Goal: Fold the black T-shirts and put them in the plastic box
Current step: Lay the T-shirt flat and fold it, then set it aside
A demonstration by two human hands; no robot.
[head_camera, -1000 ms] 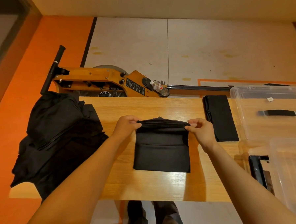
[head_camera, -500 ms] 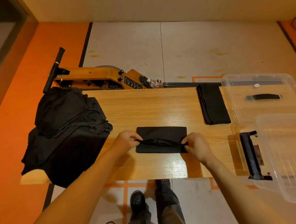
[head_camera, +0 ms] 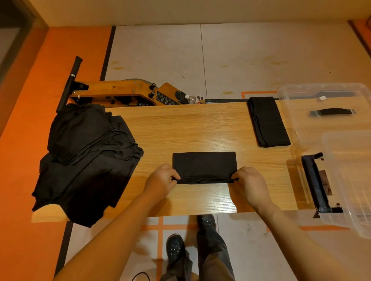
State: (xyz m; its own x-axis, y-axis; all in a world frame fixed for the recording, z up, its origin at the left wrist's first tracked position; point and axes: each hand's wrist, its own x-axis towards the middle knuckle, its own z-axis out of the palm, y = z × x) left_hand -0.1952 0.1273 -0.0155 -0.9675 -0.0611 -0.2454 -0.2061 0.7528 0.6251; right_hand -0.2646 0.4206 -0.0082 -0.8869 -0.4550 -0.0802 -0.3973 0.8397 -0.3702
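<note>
Both arms reached forward, left hand [head_camera: 162, 179] and right hand [head_camera: 250, 185] pinched the folded black T-shirt's [head_camera: 204, 165] near corners at 6 o'clock, knuckles up

head cam | high, looks fwd+down | table [head_camera: 202, 128] near, floor beyond | single view
</note>
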